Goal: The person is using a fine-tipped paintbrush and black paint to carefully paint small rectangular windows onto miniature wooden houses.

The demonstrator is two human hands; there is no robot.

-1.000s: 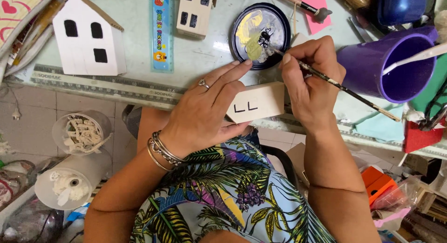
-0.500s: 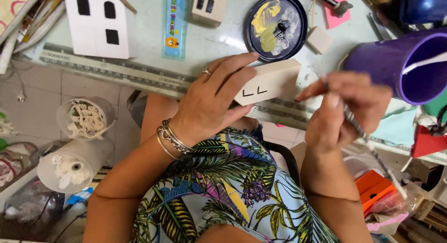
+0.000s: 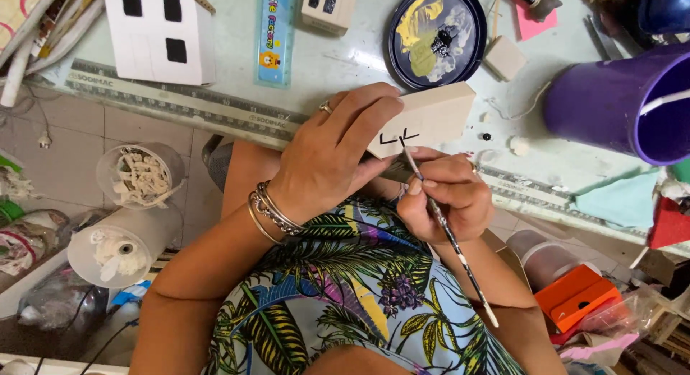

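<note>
Wooden block (image 3: 430, 118): pale, two black angled marks on its face; sits just below the round paint palette (image 3: 436, 34).
Left hand (image 3: 327, 156): your fingers wrap the block's left end.
Right hand (image 3: 447, 199): pinching a thin paintbrush (image 3: 448, 235), tip touching the marks.
Purple cup (image 3: 624, 102): right of the palette.

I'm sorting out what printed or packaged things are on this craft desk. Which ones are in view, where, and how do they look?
Small ruler: flat on the desk, top centre, blue with coloured print and an orange cartoon figure.
Long metal ruler: along the desk's front edge, grey with printed markings.
Orange box: lower right, below the desk.
</note>
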